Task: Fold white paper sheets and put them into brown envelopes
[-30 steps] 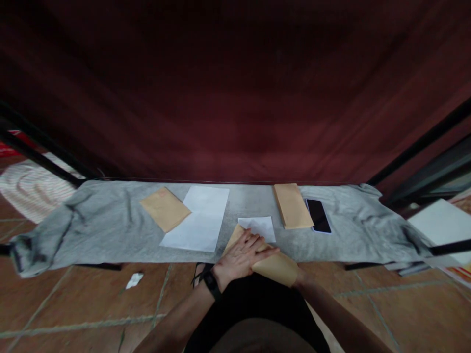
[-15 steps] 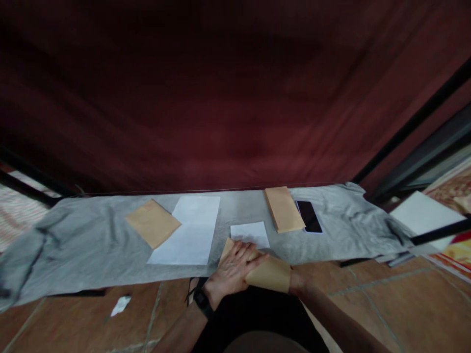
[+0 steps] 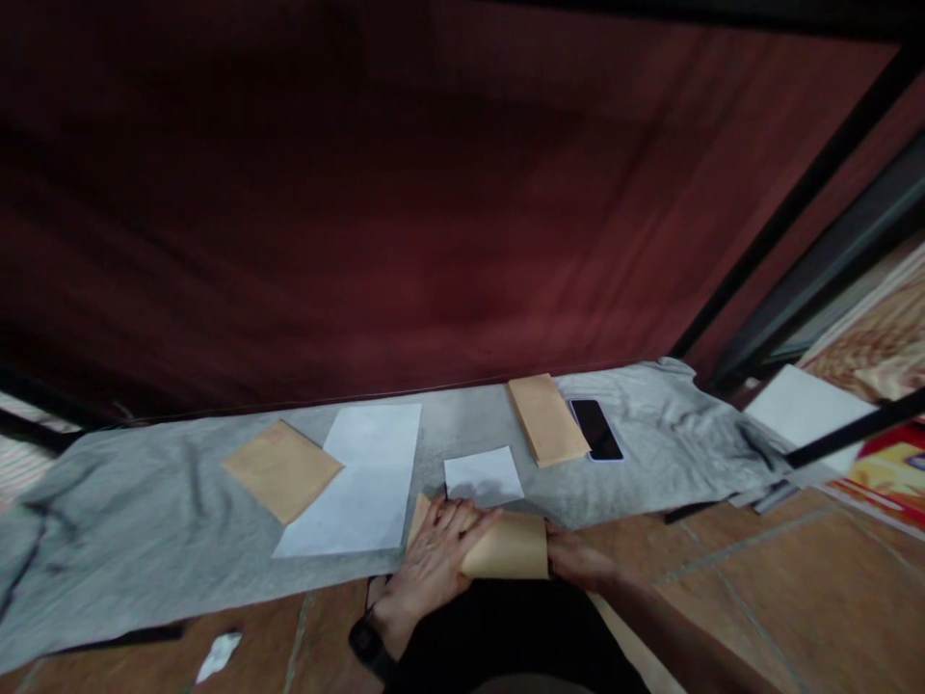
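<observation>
At the near edge of the cloth is a brown paper envelope (image 3: 512,547), bulging at its right end. My left hand (image 3: 442,545), with a dark watch at the wrist, lies flat on its left part, fingers stretched out and pressing down. My right hand (image 3: 574,559) reaches into or behind the envelope's right end; its fingers are hidden by the paper. Just beyond is a small folded white paper (image 3: 483,475). Farther left, another brown envelope (image 3: 281,469) overlaps a large creased white sheet (image 3: 361,482).
A stack of brown envelopes (image 3: 549,420) lies at the right beside a phone (image 3: 596,429). A grey cloth (image 3: 159,540) covers the narrow surface, with a dark red curtain (image 3: 434,241) behind. Black metal bars (image 3: 795,202) stand at the right. A white scrap (image 3: 218,657) is on the tiled floor.
My right hand has slid a little out to the right, and more of it shows at the envelope's end. My left hand stays pressed on the envelope. The whole view has tilted slightly.
</observation>
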`<state>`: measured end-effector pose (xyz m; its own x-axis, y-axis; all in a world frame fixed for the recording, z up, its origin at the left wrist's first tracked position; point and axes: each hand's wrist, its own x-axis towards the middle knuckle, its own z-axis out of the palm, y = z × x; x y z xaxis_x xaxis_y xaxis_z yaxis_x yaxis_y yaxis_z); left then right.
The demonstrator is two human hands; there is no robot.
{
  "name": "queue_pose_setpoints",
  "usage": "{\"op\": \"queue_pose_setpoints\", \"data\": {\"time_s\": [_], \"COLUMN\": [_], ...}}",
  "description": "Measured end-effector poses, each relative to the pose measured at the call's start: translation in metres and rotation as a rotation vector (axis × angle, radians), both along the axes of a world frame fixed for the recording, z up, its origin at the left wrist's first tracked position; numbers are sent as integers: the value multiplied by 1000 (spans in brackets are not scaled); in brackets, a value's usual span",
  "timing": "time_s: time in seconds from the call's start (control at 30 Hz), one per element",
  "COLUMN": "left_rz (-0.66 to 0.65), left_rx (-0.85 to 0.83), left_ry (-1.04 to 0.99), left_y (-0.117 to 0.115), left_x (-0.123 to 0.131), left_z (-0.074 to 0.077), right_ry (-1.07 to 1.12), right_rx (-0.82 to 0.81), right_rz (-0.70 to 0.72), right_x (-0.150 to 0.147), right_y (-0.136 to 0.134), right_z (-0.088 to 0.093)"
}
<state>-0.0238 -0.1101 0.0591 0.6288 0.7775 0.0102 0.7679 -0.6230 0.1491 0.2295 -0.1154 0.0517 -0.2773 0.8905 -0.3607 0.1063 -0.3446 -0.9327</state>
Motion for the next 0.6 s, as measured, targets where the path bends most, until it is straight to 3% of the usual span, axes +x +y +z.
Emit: {"op": "queue_pose_setpoints", "data": {"time_s": [0.1,0.23,0.3,0.43,0.6], "left_rz": [62,164,176,139,123], "left_rx": [67,165,186,191,202], "left_ry": [-5,-49,-63,-44,-53], "left_y": [2,4,4,3,3], "left_x": [-10,-24,-30,-38,-50], "left_z": [2,9,12,12,5], "right_ry": [261,311,302,333,179], "right_rx": [-39,-67,-83,-113,-31], "right_rz": [40,-260,-341,-182,-36], "right_x": [10,18,17,8,-3], "right_y": [4,12,14,17,19], "right_z": [-7,-14,-14,-9,-11]}}
